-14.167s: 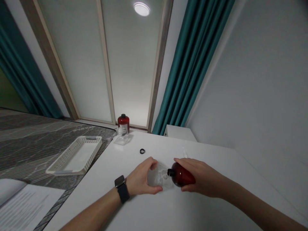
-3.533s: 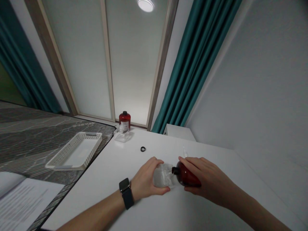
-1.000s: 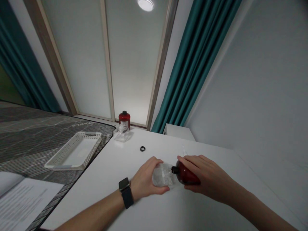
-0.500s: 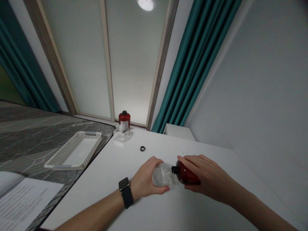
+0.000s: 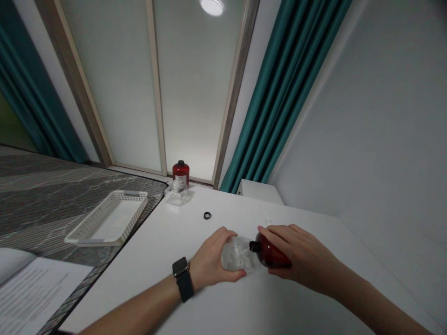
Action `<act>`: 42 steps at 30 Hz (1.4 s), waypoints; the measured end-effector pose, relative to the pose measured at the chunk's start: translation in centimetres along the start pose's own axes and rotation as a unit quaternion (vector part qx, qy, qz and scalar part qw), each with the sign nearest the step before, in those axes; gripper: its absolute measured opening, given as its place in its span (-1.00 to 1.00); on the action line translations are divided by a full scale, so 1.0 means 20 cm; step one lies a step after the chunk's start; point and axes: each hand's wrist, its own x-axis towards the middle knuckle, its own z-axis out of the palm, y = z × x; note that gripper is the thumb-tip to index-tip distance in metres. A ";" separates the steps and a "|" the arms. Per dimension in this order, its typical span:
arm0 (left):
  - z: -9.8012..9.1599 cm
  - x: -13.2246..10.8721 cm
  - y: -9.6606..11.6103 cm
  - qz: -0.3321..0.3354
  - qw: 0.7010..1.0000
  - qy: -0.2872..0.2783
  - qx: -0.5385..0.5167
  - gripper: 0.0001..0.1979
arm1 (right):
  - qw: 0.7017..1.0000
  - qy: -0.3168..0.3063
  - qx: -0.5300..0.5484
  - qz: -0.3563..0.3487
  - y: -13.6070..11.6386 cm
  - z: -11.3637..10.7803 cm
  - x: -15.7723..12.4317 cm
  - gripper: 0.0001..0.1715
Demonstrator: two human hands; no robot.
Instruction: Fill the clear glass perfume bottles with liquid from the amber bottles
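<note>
My left hand [image 5: 214, 260], with a dark watch on its wrist, is wrapped round a clear container [image 5: 235, 253] on the white table. My right hand [image 5: 296, 253] grips a dark red bottle [image 5: 272, 252], tipped on its side. The bottle's black neck points left, at the mouth of the clear container. Whether liquid is flowing is too small to tell. Beyond my left hand a small black ring [image 5: 207, 215] lies on the table. A clear, thin item [image 5: 267, 218] shows just behind my right hand, partly hidden.
A second red bottle [image 5: 180, 173] stands at the table's far edge, behind a clear container [image 5: 177, 196]. On the left, a white basket [image 5: 113, 218] and an open booklet [image 5: 42, 288] lie on a grey patterned surface. A white box [image 5: 260, 191] sits beyond the table.
</note>
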 end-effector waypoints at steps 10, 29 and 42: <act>0.00 0.00 0.00 0.000 1.000 -0.006 0.001 -0.33 | 1.000 -0.010 -0.004 0.001 0.00 0.00 0.00 -0.08; 0.00 0.00 0.00 0.003 1.000 -0.005 0.005 -0.33 | 1.000 0.014 -0.014 -0.015 0.00 0.00 0.01 -0.07; 0.00 0.00 -0.01 0.010 1.000 -0.001 0.002 -0.32 | 0.999 0.017 -0.015 -0.025 0.01 0.00 0.01 -0.08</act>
